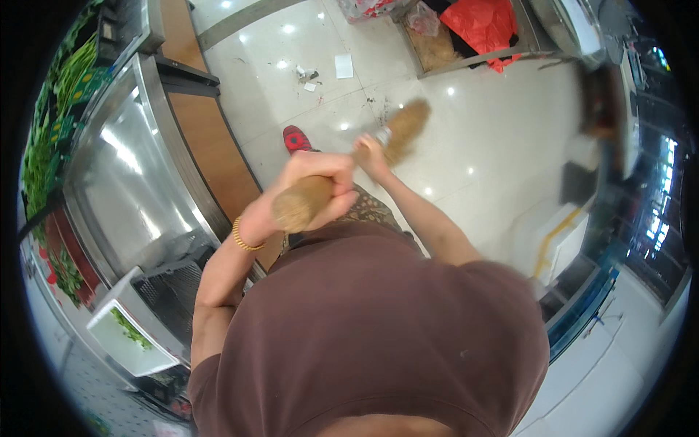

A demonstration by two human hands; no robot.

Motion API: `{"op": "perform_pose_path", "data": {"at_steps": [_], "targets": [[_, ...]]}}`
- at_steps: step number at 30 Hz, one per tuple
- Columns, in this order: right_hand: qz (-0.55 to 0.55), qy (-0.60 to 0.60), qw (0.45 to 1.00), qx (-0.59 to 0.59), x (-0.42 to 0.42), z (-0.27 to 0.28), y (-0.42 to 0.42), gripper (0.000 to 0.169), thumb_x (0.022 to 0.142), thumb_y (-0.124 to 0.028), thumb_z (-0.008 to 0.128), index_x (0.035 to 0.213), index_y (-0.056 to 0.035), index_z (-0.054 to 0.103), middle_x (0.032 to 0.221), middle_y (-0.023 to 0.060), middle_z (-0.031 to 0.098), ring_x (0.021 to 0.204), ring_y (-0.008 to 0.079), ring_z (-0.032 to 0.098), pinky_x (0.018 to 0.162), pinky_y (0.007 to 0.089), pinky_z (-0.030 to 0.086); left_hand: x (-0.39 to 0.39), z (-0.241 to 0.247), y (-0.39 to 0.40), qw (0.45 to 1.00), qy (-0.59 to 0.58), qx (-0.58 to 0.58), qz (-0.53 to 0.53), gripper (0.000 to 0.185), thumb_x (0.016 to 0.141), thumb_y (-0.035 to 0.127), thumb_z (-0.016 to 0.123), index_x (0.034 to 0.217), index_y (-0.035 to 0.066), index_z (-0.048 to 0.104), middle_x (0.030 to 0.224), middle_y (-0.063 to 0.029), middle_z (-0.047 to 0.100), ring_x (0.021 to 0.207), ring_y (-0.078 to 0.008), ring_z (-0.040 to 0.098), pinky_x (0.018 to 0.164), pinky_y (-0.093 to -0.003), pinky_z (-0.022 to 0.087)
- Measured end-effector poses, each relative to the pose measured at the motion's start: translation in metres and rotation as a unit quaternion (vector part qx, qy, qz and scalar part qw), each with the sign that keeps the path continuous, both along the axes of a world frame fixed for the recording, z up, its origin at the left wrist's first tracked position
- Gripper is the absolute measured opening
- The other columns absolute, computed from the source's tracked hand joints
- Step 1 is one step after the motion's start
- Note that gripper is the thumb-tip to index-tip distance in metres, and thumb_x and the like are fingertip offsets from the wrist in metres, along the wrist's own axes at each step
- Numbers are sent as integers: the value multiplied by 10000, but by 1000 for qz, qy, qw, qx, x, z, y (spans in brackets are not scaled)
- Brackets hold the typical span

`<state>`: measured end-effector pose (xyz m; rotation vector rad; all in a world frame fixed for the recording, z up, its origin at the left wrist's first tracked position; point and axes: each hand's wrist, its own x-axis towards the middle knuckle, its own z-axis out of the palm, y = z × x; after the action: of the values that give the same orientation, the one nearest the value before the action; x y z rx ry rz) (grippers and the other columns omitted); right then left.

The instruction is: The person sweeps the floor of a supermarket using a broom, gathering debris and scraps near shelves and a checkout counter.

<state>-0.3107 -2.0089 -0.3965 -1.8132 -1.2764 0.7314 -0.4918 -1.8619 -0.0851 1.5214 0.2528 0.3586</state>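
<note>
Both my hands are on a straw broom, gripping its thick handle [303, 203]. My left hand [322, 183], with a gold bracelet at the wrist, is closed around the handle near its top end. Lower down, my right hand [370, 154] grips the handle just above the bristles. The broom's bristle head [408, 127] is blurred and hangs over or rests on the floor; I cannot tell which. Dark bits of dirt [377, 104] lie beside it on the pale tiles. Farther off are a white sheet of paper [344, 66] and a small heap of litter [307, 74].
A steel counter [136, 158] with wooden panels runs along the left, leafy greens behind it. Nearby is a white foam box [136, 344] holding greens. A low shelf frame [445, 70] with a red plastic bag [483, 27] stands ahead. Another white box [565, 240] sits right.
</note>
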Motion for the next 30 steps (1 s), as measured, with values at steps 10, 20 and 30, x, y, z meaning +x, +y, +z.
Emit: {"op": "perform_pose_path", "data": {"at_steps": [10, 20, 30], "targets": [[-63, 76, 976, 196, -104, 50, 333, 179, 640, 33, 629, 677, -49, 475, 699, 93, 501, 678, 242, 509, 619, 319, 399, -35, 90, 198, 986, 21, 158, 48, 245, 659, -42, 608, 627, 48, 382, 605, -32, 443, 537, -150, 422, 517, -267, 346], [52, 15, 992, 115, -133, 140, 366, 155, 651, -9, 621, 720, -60, 492, 742, 105, 530, 781, 299, 536, 705, 382, 387, -108, 120, 264, 965, -164, 154, 132, 292, 630, 71, 736, 554, 83, 454, 477, -7, 457, 419, -182, 474, 482, -317, 400], [35, -27, 999, 31, -157, 26, 419, 135, 671, -11, 630, 708, -56, 508, 719, 104, 513, 678, 276, 515, 616, 351, 401, -137, 41, 374, 987, -74, -14, 144, 255, 719, -10, 688, 632, 48, 455, 620, -40, 496, 572, -155, 478, 571, -275, 405]]}}
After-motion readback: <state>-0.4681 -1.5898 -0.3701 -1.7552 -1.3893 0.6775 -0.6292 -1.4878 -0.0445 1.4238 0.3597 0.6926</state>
